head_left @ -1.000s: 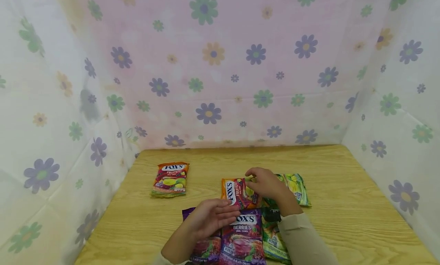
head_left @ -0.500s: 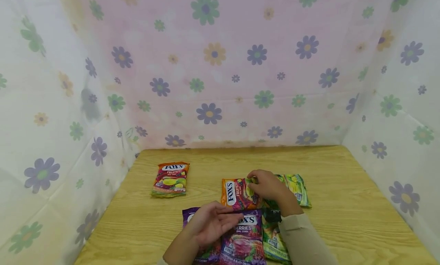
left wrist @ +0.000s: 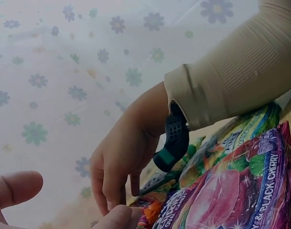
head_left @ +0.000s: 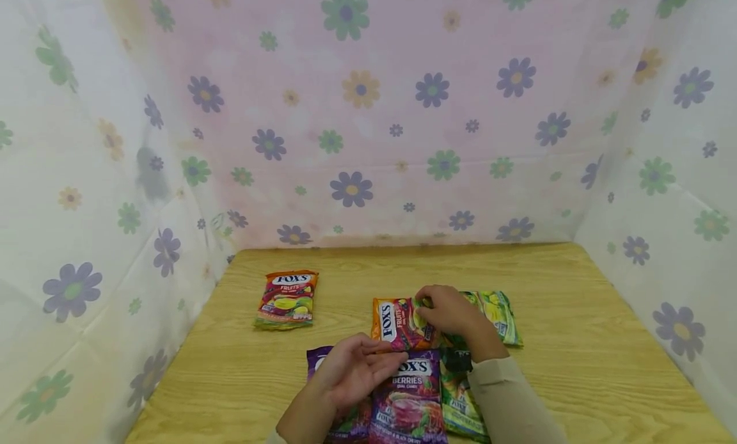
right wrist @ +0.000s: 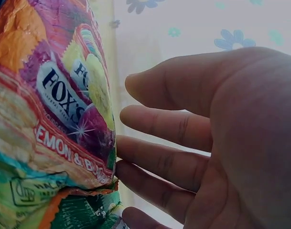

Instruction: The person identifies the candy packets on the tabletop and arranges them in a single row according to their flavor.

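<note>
An orange Fox's Fruits candy bag (head_left: 397, 324) lies sideways near the table's middle. My right hand (head_left: 451, 315) is over its right end; in the right wrist view the fingers (right wrist: 159, 160) are extended, tips at the bag's printed side (right wrist: 64, 100), not curled round it. My left hand (head_left: 354, 372) is loosely open, palm turned inward, over two purple berries bags. Its fingertips are near the lower edge of the orange bag; whether they touch it cannot be told. The right-hand berries bag (head_left: 407, 402) shows fully below; the left one (head_left: 348, 425) is partly hidden.
Another Fox's Fruits bag (head_left: 286, 300) lies alone at the back left of the wooden table (head_left: 576, 341). Green bags lie to the right, one (head_left: 496, 316) behind my right wrist, another (head_left: 460, 405) beside the berries bags. Flowered cloth (head_left: 391, 150) walls the table in.
My right fingertips have come down slightly towards the orange bag. The left hand has shifted a little and its fingers have bent slightly. The bags lie about where they were.
</note>
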{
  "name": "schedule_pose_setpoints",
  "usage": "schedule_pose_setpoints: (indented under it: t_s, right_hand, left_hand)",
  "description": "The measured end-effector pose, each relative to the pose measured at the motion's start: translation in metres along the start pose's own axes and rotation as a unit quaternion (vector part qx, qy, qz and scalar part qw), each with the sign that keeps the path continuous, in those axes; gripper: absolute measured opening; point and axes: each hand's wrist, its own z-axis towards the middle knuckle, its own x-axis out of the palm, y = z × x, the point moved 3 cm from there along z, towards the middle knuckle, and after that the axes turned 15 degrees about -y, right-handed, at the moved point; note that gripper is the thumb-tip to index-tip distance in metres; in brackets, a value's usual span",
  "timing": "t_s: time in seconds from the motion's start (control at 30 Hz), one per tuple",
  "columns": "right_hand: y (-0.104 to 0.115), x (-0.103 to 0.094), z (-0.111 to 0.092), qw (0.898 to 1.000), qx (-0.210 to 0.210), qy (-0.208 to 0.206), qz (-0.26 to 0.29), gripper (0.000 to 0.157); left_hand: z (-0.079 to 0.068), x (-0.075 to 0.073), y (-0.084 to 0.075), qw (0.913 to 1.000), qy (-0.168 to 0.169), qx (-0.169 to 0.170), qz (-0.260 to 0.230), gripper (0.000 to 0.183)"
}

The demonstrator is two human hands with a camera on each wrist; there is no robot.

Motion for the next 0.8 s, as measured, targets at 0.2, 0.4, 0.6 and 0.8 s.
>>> schedule_pose_setpoints:
  t_s: [0.2, 0.4, 0.6, 0.8]
  right_hand:
    - [-0.0014, 0.0014, 0.0002, 1.0, 0.0, 0.005, 0.006, 0.031]
    - [-0.0015, 0.001, -0.0001, 1.0, 0.0, 0.003, 0.017, 0.031]
    - [0.0001, 0.0011, -0.0024, 1.0, -0.004, 0.007, 0.021, 0.029]
    - [0.0002, 0.002, 0.0, 1.0, -0.002, 0.001, 0.017, 0.029]
  left_hand:
    - [-0.0016, 0.0007, -0.0001, 1.0, 0.005, -0.001, 0.001, 0.073]
    - [-0.0012, 0.0, -0.0019, 1.0, 0.01, -0.001, 0.001, 0.073]
    - [-0.0026, -0.0008, -0.0009, 0.9997, 0.019, -0.014, 0.011, 0.074]
    - [-0.004, -0.0012, -0.0008, 0.9991, 0.033, -0.02, 0.02, 0.075]
